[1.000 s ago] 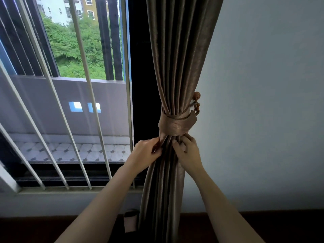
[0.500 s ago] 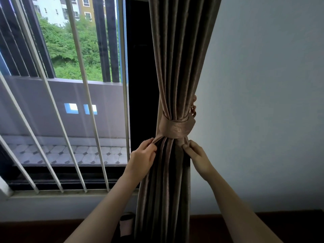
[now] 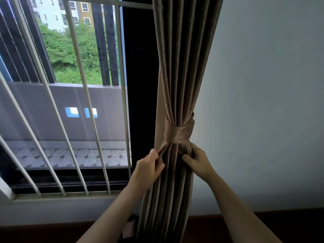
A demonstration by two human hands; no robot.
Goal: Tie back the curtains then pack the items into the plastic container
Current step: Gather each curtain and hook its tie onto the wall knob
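A brown curtain [image 3: 182, 67] hangs gathered between a barred window [image 3: 70, 102] and a pale wall [image 3: 263, 85], cinched by a matching tieback [image 3: 178, 132]. Just below the band, the left hand [image 3: 149, 170] pinches a fold, fingers clamped on the fabric; the right hand [image 3: 197, 159] grips the pleats opposite. The curtain's foot and the dark floor [image 3: 280, 218] are cut off.

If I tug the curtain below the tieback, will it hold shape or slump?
Probably slump: the curtain hangs in soft folds and bunches under the tieback. Its sheen suggests slippery cloth, so the left hand pinching a pleat may lose it. The right hand presses folds in easily.
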